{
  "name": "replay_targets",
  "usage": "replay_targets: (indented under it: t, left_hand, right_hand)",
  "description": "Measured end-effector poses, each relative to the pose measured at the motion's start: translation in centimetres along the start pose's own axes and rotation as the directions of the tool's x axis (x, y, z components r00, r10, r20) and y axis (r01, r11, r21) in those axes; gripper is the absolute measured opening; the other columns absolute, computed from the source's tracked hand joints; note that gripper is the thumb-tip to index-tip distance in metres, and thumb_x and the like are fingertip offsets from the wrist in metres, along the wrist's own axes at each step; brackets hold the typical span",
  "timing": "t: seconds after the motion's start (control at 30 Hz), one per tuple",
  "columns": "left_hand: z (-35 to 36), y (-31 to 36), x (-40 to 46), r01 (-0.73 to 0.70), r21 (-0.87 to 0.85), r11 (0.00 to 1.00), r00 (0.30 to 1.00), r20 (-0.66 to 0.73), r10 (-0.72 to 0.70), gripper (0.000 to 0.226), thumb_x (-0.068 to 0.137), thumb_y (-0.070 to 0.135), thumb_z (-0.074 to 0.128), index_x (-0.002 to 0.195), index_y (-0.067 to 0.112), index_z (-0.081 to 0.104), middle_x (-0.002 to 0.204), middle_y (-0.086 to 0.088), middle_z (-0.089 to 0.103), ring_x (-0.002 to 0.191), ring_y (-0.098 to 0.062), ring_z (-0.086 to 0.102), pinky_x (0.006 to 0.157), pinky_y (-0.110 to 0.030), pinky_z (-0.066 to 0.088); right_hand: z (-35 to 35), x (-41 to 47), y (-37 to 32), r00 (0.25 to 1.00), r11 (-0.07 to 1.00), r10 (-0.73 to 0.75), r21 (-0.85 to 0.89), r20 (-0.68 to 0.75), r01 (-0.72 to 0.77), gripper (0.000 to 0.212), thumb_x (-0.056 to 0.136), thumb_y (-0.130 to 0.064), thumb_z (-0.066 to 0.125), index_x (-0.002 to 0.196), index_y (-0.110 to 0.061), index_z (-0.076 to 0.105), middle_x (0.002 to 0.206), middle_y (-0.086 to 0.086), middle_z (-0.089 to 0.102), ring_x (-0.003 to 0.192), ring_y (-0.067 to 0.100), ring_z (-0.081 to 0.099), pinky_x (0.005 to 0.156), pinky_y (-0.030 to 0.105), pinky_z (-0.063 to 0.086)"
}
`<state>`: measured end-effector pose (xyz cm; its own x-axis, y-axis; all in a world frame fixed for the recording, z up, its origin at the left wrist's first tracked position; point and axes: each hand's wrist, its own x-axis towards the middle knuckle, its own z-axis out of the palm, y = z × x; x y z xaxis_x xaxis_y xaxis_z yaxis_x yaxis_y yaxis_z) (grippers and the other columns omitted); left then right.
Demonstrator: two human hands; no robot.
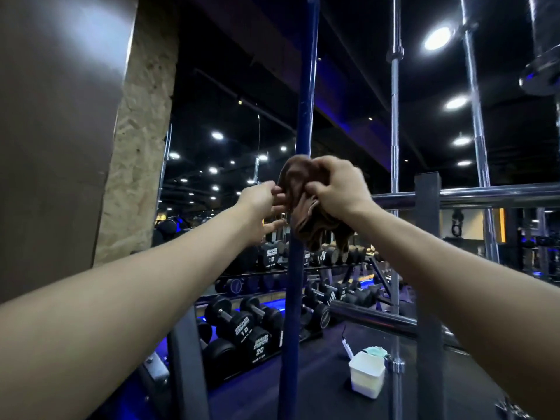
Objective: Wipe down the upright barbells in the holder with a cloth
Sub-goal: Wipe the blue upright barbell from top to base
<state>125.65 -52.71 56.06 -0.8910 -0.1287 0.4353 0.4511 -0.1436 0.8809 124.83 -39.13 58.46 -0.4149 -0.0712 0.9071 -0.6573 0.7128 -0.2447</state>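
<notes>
A dark blue upright barbell (305, 86) runs from top to bottom through the middle of the head view. A brown cloth (295, 183) is bunched against it at chest height, its loose end hanging down. My right hand (336, 186) grips the cloth from the right, fingers curled into the fabric. My left hand (260, 204) pinches the cloth's left edge with its upper fingers, while its lower fingers stretch out below. Two chrome upright barbells (395, 116) (477, 131) stand further right in the holder's grey frame (427, 237).
A white plastic tub (366, 378) sits on the dark floor at lower right. Dumbbell racks (251, 325) fill the space behind the bars. A brown wall panel and rough stone pillar (139, 147) close off the left. Chrome horizontal rails (485, 195) cross at right.
</notes>
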Motion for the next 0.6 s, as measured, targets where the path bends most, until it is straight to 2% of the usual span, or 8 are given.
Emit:
replay_targets:
  t: [0.1,0.17,0.23,0.33,0.4,0.47,0.53,0.6]
  left_hand:
    - [-1.6,-2.1,0.8,-0.044,0.344,0.938,0.998,-0.035,0.059,0.018,0.096,0.015,0.051,0.079,0.019,0.057,0.088,-0.003,0.055,0.081,-0.015,0.051,0.060,-0.024,0.043]
    - [-1.8,-4.6,0.7,-0.001,0.420,0.908,0.998,0.051,-0.023,0.017,0.096,0.019,0.053,0.080,0.022,0.057,0.086,0.000,0.055,0.082,-0.014,0.049,0.062,-0.025,0.040]
    - [-1.5,-6.9,0.4,0.050,0.403,0.914,0.988,0.115,-0.105,0.010,0.097,0.020,0.052,0.091,0.023,0.060,0.095,0.000,0.060,0.089,-0.016,0.052,0.065,-0.026,0.039]
    - [-1.4,-8.9,1.1,0.035,0.293,0.955,0.982,0.166,-0.087,0.016,0.096,0.019,0.055,0.111,0.016,0.058,0.094,-0.003,0.063,0.081,-0.017,0.057,0.061,-0.022,0.042]
    - [-1.7,-9.2,1.4,0.006,0.235,0.972,0.984,0.172,-0.048,0.011,0.094,0.016,0.058,0.105,0.014,0.057,0.081,0.001,0.063,0.063,-0.008,0.058,0.054,-0.018,0.045]
    - [-1.9,-9.5,1.7,-0.023,0.209,0.978,0.983,0.184,-0.016,0.001,0.093,0.014,0.059,0.093,0.013,0.059,0.067,0.006,0.063,0.050,-0.001,0.058,0.049,-0.015,0.045]
    - [-1.9,-9.8,1.7,-0.034,0.184,0.982,0.982,0.190,-0.002,0.011,0.093,0.014,0.059,0.082,0.017,0.059,0.054,0.013,0.063,0.046,0.002,0.058,0.048,-0.016,0.044]
    - [-1.9,-10.0,1.7,-0.031,0.181,0.983,0.982,0.188,-0.004,0.011,0.093,0.016,0.059,0.082,0.019,0.060,0.052,0.014,0.063,0.047,0.002,0.058,0.051,-0.018,0.040]
  right_hand:
    - [-0.1,1.8,-0.2,0.986,0.997,0.081,0.023,-0.144,-0.078,0.040,0.092,-0.027,0.057,0.131,-0.021,0.053,0.126,0.009,0.059,0.118,0.029,0.052,0.097,0.037,0.041]
    - [1.2,1.8,-0.3,0.988,0.991,0.105,-0.070,-0.111,-0.113,0.043,0.097,-0.033,0.048,0.138,-0.019,0.044,0.132,0.012,0.047,0.121,0.033,0.045,0.094,0.040,0.040]
    - [3.6,0.6,0.0,0.990,0.974,0.139,-0.178,-0.028,-0.142,0.056,0.100,-0.038,0.039,0.147,-0.012,0.026,0.141,0.014,0.033,0.127,0.035,0.035,0.096,0.045,0.038]
    - [5.9,-0.8,0.7,0.978,0.975,0.204,-0.091,0.031,-0.201,0.062,0.102,-0.037,0.031,0.149,-0.001,0.013,0.144,0.019,0.033,0.127,0.037,0.039,0.095,0.044,0.036]
    - [6.2,-0.5,0.5,0.972,0.973,0.230,-0.004,0.053,-0.231,0.057,0.102,-0.028,0.032,0.146,0.004,0.014,0.143,0.024,0.035,0.123,0.039,0.044,0.092,0.040,0.037]
    - [6.5,0.2,-0.2,0.960,0.957,0.274,0.081,0.055,-0.278,0.057,0.100,-0.020,0.034,0.145,0.007,0.010,0.146,0.025,0.029,0.125,0.041,0.042,0.097,0.041,0.036]
    - [6.9,0.8,-1.0,0.946,0.934,0.322,0.151,0.027,-0.323,0.064,0.097,-0.022,0.033,0.146,0.005,0.003,0.149,0.023,0.024,0.127,0.041,0.038,0.102,0.044,0.033]
    - [7.4,0.8,-1.5,0.943,0.932,0.333,0.151,0.001,-0.330,0.073,0.098,-0.035,0.032,0.149,0.001,-0.006,0.151,0.021,0.021,0.129,0.040,0.037,0.102,0.046,0.032]
